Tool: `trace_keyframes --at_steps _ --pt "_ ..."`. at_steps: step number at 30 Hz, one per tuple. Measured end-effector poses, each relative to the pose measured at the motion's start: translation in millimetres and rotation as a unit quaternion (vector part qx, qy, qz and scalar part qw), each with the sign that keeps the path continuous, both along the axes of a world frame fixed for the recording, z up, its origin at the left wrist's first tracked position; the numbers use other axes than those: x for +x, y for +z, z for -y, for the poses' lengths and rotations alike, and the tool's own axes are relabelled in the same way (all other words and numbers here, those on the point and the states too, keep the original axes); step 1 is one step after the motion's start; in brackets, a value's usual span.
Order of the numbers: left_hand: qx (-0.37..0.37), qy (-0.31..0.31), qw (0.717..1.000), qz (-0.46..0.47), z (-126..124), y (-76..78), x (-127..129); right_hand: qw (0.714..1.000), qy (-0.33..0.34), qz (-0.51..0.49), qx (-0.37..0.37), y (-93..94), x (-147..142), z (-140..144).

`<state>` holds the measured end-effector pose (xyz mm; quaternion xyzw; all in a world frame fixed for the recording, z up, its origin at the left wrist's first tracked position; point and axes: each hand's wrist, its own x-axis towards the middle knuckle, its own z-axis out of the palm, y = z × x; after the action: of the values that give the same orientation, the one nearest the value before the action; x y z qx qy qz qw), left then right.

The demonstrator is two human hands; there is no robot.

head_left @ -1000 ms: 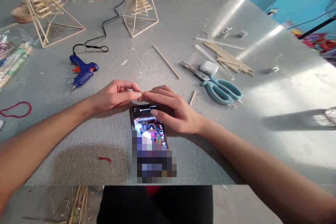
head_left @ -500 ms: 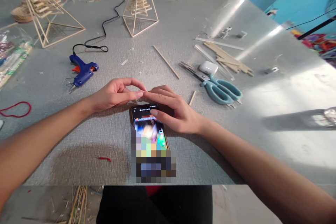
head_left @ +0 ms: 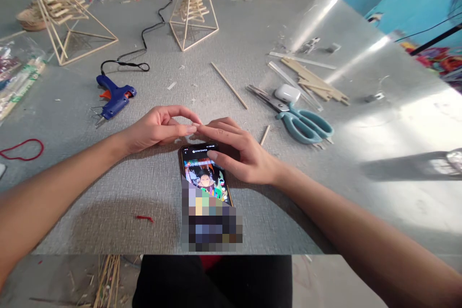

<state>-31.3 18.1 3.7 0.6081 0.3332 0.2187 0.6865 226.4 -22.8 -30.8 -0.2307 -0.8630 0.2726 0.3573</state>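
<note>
My left hand rests on the grey table, fingers curled, thumb and index tips meeting the fingertips of my right hand. Whether a tiny piece sits between the fingertips I cannot tell. My right hand lies flat with its thumb at the top edge of a lit phone lying face up just in front of me. A short wooden stick lies right of my right hand.
A blue glue gun with a black cord lies at left, teal scissors and a white earbud case at right. Two stick pyramids stand at the back. Flat sticks, a long skewer and red string lie around.
The picture on the phone screen has changed. My left index finger has lifted slightly into an arch; both hands otherwise stay in place.
</note>
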Motion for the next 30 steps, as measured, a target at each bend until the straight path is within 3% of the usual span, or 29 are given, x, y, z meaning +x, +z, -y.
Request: trace_keyframes --at_steps 30 --pt "0.019 0.018 1.000 -0.013 -1.2 1.9 0.7 1.000 0.003 -0.003 0.004 0.5 0.1 0.0"
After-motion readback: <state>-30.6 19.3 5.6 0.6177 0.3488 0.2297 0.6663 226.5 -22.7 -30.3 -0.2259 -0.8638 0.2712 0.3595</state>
